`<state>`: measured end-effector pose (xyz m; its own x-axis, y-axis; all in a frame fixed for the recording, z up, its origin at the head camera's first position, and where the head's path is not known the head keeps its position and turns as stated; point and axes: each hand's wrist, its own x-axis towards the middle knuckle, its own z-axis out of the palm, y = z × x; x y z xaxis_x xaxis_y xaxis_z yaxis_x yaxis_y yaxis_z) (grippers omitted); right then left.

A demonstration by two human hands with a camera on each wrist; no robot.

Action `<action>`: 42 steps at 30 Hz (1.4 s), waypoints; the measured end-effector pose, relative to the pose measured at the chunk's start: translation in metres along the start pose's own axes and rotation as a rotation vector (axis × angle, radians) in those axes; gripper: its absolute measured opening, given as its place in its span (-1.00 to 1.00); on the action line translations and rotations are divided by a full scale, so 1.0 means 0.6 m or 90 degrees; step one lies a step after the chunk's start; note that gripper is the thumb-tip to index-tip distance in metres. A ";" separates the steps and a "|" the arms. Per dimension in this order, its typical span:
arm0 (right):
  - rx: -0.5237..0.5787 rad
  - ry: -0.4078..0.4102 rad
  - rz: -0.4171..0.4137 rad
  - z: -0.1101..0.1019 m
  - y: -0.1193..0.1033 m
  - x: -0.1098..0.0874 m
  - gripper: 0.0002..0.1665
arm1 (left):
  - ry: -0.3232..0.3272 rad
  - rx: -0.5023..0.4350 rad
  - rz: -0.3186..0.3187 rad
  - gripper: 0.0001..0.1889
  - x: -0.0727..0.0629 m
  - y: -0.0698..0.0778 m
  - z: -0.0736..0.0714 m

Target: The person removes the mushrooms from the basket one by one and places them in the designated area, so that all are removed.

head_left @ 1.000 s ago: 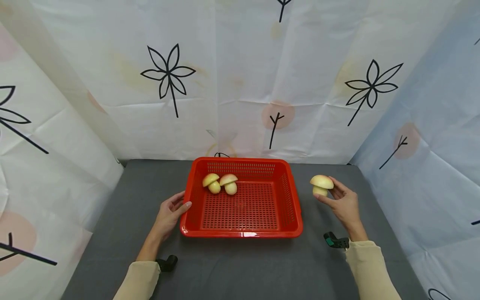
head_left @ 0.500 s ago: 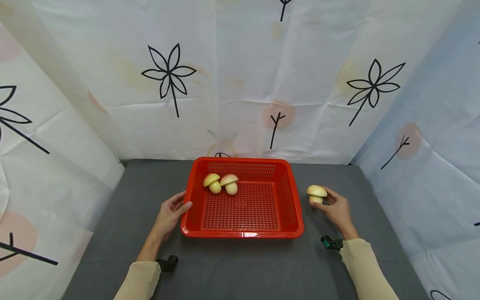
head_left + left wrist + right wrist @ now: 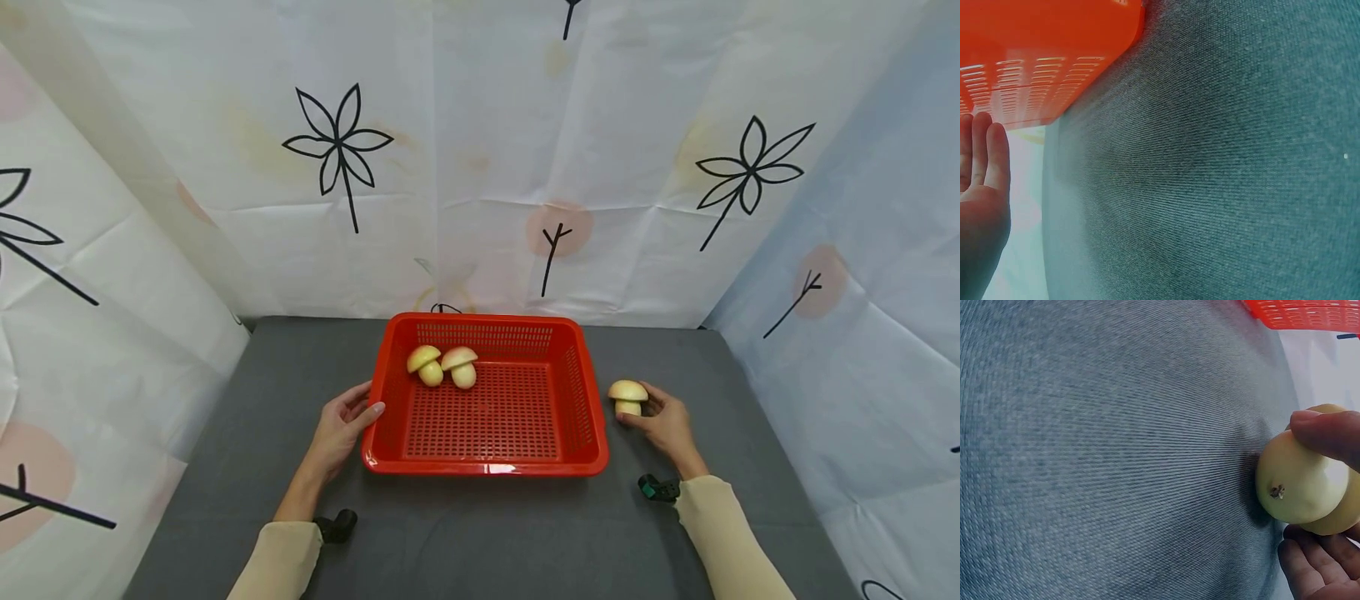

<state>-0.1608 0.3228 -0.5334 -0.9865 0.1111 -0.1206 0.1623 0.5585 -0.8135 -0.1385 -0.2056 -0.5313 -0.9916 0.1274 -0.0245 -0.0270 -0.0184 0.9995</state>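
At the basket's left side is my left hand (image 3: 341, 429), its thumb on the rim of the red plastic basket (image 3: 480, 468). In the left wrist view its visible fingers (image 3: 980, 150) are straight, tips against the basket's slotted outer wall. My right hand (image 3: 667, 425) pinches a pale yellow toy mushroom (image 3: 628, 392), cap up, low over the table just right of the basket. The right wrist view shows the thumb on one side of this mushroom (image 3: 1300, 478) and fingers on the other. Two more mushrooms, one yellowish (image 3: 424, 360) and one pinkish (image 3: 459, 360), lie in the basket's back left.
A dark grey cloth covers the table (image 3: 480, 542). White fabric walls (image 3: 480, 167) with black plant drawings enclose its back and sides. A dark wrist camera sits at each sleeve: a left one (image 3: 337, 527) and a right one (image 3: 658, 489).
My right hand has lowered the mushroom toward the table and moved it left, closer to the basket. The left hand and the two mushrooms in the basket have stayed in place.
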 end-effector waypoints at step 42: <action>0.002 0.036 -0.025 -0.016 -0.027 0.002 0.07 | 0.000 -0.013 0.015 -0.43 0.000 -0.001 0.001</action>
<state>-0.1646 0.3220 -0.5150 -0.9892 0.1353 -0.0556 0.1227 0.5604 -0.8191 -0.1386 -0.2047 -0.5320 -0.9920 0.1259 -0.0006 -0.0058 -0.0416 0.9991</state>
